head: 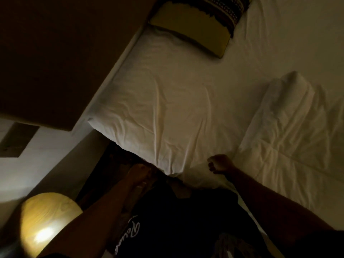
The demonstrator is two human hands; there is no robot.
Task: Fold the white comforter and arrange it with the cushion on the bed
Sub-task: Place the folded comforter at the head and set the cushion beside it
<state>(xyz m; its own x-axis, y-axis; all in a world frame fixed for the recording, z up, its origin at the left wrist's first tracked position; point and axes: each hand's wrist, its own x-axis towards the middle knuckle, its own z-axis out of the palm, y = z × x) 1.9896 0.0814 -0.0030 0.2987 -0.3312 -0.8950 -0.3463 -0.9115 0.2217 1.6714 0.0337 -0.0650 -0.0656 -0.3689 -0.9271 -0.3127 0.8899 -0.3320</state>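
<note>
The room is dim. A folded white comforter (pixel 284 131) lies on the right side of the bed. At the far end sits a yellow cushion (pixel 191 36) with a dark patterned one (pixel 223 8) behind it. A white pillow (pixel 158 112) lies in the middle, along the bed's left edge. My right hand (pixel 220 163) is curled into a fist just off the pillow's near edge, left of the comforter, and I see no fabric in it. My left hand (pixel 139 174) is at the pillow's near corner, too dark to read its fingers.
The white sheet of the bed (pixel 260 58) stretches between cushion and comforter. A brown headboard panel (pixel 55 53) runs along the left. A round wooden stool or table top (pixel 48 220) stands low at the left. My dark shirt fills the bottom.
</note>
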